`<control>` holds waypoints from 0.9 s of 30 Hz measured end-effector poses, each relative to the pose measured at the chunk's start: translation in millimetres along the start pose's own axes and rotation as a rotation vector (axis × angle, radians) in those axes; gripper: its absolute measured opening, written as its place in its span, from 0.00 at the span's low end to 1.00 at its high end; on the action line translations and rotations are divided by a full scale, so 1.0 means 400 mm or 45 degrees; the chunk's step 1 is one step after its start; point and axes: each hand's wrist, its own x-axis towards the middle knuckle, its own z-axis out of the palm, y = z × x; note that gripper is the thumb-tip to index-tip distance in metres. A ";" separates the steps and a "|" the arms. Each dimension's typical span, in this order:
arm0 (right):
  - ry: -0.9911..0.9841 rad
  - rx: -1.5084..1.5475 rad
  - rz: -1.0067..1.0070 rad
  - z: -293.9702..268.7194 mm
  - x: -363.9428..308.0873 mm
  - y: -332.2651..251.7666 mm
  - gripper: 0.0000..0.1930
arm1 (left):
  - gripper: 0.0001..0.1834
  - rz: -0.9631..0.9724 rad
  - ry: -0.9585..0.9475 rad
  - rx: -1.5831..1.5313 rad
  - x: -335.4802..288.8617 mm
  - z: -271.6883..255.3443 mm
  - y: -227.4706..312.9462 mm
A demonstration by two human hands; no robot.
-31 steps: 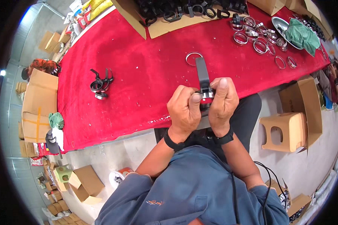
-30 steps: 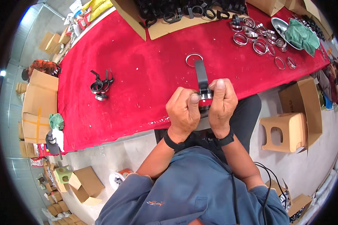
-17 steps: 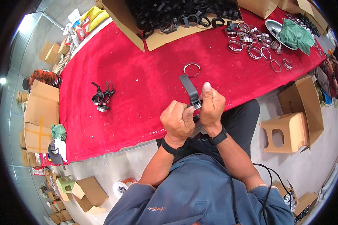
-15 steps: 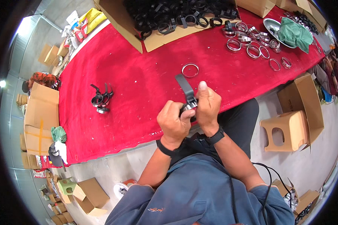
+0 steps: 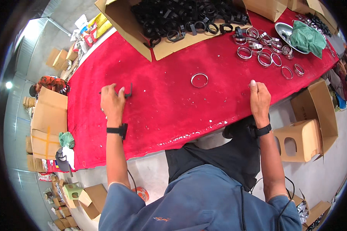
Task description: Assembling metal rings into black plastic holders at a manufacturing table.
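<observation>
My left hand is over the left part of the red table, its fingers curled round a black clamp. A dark arm of it sticks out beside my thumb; my hand hides the rest and the small pile of clamps beneath. Off to the right, my right hand hovers near the table's front edge, fingers closed with the thumb up; whatever they may hold is too small to make out. A single metal ring lies on the cloth between my hands.
An open cardboard box full of black clamps lies at the back. Several metal rings are heaped at the far right, beside a metal dish and a green bag. A tan stool stands on the floor at right.
My hands have parted from working together on a black clamp at the middle. The left has carried it left to the pile; the right has moved right, over the table edge.
</observation>
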 end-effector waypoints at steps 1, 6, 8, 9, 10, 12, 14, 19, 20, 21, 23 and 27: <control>0.000 0.007 0.001 0.014 -0.005 0.011 0.22 | 0.17 0.089 0.053 -0.075 0.029 0.023 0.015; 0.019 -0.189 0.078 0.040 -0.036 0.010 0.25 | 0.12 0.241 -0.115 -0.340 0.193 0.242 0.243; 0.072 -0.224 0.080 0.047 -0.035 0.011 0.25 | 0.17 0.331 -0.238 -0.401 0.265 0.359 0.311; 0.086 -0.220 0.052 0.055 -0.036 0.005 0.24 | 0.19 0.389 -0.254 -0.466 0.298 0.416 0.340; 0.100 -0.222 0.026 0.060 -0.036 0.001 0.24 | 0.19 0.404 -0.257 -0.476 0.330 0.470 0.376; 0.106 -0.224 0.053 0.057 -0.034 -0.002 0.22 | 0.23 0.444 -0.446 -0.448 0.378 0.562 0.443; 0.105 -0.191 0.046 0.061 -0.033 -0.007 0.21 | 0.22 0.410 -0.544 -0.391 0.412 0.631 0.466; 0.117 -0.212 0.031 0.063 -0.030 -0.008 0.21 | 0.22 0.289 -0.567 -0.356 0.421 0.718 0.496; 0.127 -0.215 0.013 0.063 -0.028 -0.009 0.21 | 0.22 0.234 -0.598 -0.306 0.424 0.715 0.485; 0.141 -0.237 0.003 0.056 -0.031 -0.001 0.21 | 0.24 0.189 -0.638 -0.273 0.418 0.709 0.498; 0.130 -0.244 0.021 0.056 -0.035 0.002 0.21 | 0.25 0.178 -0.682 -0.299 0.399 0.677 0.494; 0.131 -0.253 0.025 0.062 -0.030 -0.002 0.21 | 0.20 0.276 -0.840 -0.359 0.354 0.609 0.422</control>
